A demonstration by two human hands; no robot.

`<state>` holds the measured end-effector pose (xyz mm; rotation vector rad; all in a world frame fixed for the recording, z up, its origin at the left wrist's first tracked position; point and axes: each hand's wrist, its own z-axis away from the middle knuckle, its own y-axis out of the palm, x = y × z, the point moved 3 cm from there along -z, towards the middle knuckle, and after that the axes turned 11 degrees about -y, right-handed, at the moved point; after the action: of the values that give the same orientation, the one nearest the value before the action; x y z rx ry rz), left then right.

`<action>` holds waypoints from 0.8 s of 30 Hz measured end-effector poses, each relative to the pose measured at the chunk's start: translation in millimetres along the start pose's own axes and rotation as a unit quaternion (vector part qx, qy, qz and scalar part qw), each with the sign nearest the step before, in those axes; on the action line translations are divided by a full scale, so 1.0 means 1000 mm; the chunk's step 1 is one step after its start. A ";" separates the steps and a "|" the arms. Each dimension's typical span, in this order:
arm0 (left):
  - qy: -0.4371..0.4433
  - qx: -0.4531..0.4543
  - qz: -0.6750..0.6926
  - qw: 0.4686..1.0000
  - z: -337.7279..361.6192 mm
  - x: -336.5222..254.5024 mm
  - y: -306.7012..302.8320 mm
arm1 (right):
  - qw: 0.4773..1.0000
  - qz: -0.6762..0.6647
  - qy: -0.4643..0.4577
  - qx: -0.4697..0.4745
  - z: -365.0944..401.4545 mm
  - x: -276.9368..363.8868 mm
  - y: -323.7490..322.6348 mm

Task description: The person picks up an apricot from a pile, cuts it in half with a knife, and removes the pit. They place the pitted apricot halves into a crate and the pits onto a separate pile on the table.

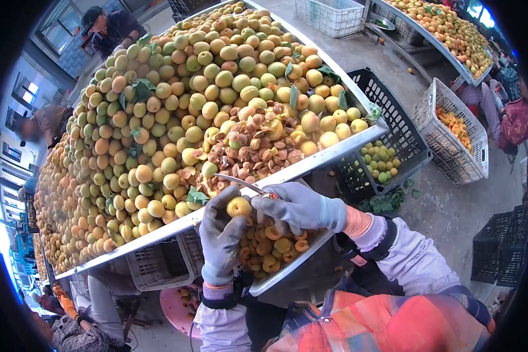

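My left hand (222,237), in a grey glove, has its fingers closed around a yellow apricot (239,206). My right hand (302,206), gloved too, grips a small curved knife (239,182), whose blade points left above the fruit. Both hands are close together over the table's metal edge (328,154). Just beyond them lies a heap of brown apricot pits (258,154). Below the hands, halved apricots (270,249) fill a light-coloured container (293,271), partly hidden by my hands.
Whole apricots (176,111) are piled across the table. A black crate (393,120) with green fruit (380,159) stands to the right, a white crate (452,144) of halves beyond it. A pink basin (173,308) is on the floor. Other people (108,29) are around the table.
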<state>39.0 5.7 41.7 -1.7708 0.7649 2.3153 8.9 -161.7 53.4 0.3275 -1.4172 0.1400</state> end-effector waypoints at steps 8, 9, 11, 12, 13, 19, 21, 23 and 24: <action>-0.017 -0.002 -0.035 0.999 0.001 -0.001 0.005 | 0.999 -0.026 0.021 0.006 0.002 0.000 0.003; -0.019 -0.002 -0.034 0.999 0.002 -0.001 0.006 | 0.999 -0.026 0.023 0.005 0.002 -0.003 0.004; -0.046 -0.011 -0.059 0.997 0.003 0.000 0.006 | 1.000 0.009 -0.005 -0.003 0.001 -0.008 0.004; -0.048 -0.011 -0.058 0.997 0.003 -0.001 0.007 | 1.000 0.009 -0.004 -0.003 0.001 -0.010 0.003; -0.045 -0.008 -0.072 0.996 0.003 -0.001 0.008 | 1.000 0.030 -0.001 -0.002 0.000 -0.012 0.002; -0.020 -0.001 -0.141 0.990 0.003 0.001 0.007 | 0.989 0.137 -0.051 -0.006 -0.003 -0.014 0.001; -0.017 -0.003 -0.141 0.990 0.003 0.002 0.008 | 0.981 0.181 -0.067 -0.003 -0.005 -0.016 0.001; -0.027 -0.005 -0.116 0.993 0.003 0.002 0.008 | 0.936 0.293 -0.191 -0.044 -0.007 -0.018 0.000; -0.028 -0.006 -0.116 0.993 0.003 0.004 0.007 | 0.936 0.293 -0.191 -0.043 -0.007 -0.018 0.001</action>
<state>32.8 0.3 41.1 -1.6919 0.5077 2.2096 12.7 -156.8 35.1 -0.1626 -1.8721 0.5220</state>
